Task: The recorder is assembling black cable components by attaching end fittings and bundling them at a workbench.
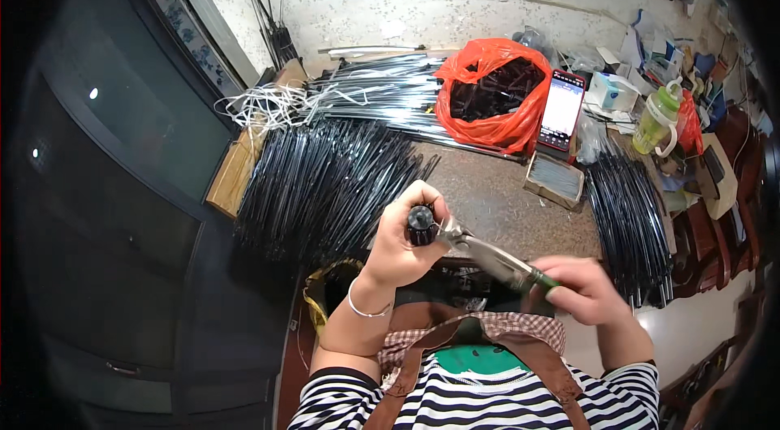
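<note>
At the near edge of the brown desk (pixel 520 215), the left hand (pixel 398 247) curls round a black round-ended piece (pixel 421 223) and the right hand (pixel 583 290), blurred, clasps green-handled pliers (pixel 502 264) whose metal head (pixel 455 235) is just beside that piece, with black rods (pixel 321 186) lying left and a red bag (pixel 494 135) behind

I see a black-and-white striped top (pixel 455 404) on the wearer, its short sleeves leaving both forearms bare. Over it I make out two broad brown straps (pixel 406 373), one toward each shoulder, and a brown-and-white checked cloth (pixel 532 328) beyond them at the front. A green patch (pixel 479 365) with small dark marks and a ragged white lower edge shows on the chest. Behind the bare left hand (pixel 406 239), I spot a thin, rounded silvery bangle (pixel 366 314).
</note>
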Motion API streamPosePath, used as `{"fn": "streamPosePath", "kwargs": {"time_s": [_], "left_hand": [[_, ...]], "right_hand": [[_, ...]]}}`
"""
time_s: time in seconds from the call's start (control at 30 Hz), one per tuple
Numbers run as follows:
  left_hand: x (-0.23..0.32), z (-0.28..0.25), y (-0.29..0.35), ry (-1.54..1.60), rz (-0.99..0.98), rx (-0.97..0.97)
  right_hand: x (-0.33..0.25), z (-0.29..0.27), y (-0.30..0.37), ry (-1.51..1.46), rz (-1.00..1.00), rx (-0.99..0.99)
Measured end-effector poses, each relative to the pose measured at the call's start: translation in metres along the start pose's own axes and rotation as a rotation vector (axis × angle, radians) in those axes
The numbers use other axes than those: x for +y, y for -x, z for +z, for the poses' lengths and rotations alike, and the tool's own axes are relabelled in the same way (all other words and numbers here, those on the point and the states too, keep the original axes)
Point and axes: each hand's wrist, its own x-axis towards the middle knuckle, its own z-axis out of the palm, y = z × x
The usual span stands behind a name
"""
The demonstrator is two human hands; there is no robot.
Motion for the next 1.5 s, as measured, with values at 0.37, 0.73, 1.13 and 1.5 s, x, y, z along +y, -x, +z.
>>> {"fn": "streamPosePath", "kwargs": {"time_s": [0.37, 0.73, 1.13, 1.5], "left_hand": [[-0.003, 0.015, -0.018, -0.147, 0.012, 0.247], [-0.004, 0.020, -0.024, 0.038, -0.077, 0.146], [-0.002, -0.002, -0.021, -0.268, -0.037, -0.143], [0.011, -0.001, -0.005, -0.257, 0.050, 0.002]], "right_hand": [[0.005, -0.023, -0.022, 1.140, -0.477, 0.486], [0.028, -0.015, -0.031, 0.584, -0.096, 0.194], [0.035, 0.005, -0.028, -0.009, 0.401, -0.177], [0.032, 0.046, -0.014, 0.136, 0.244, -0.079]]}}
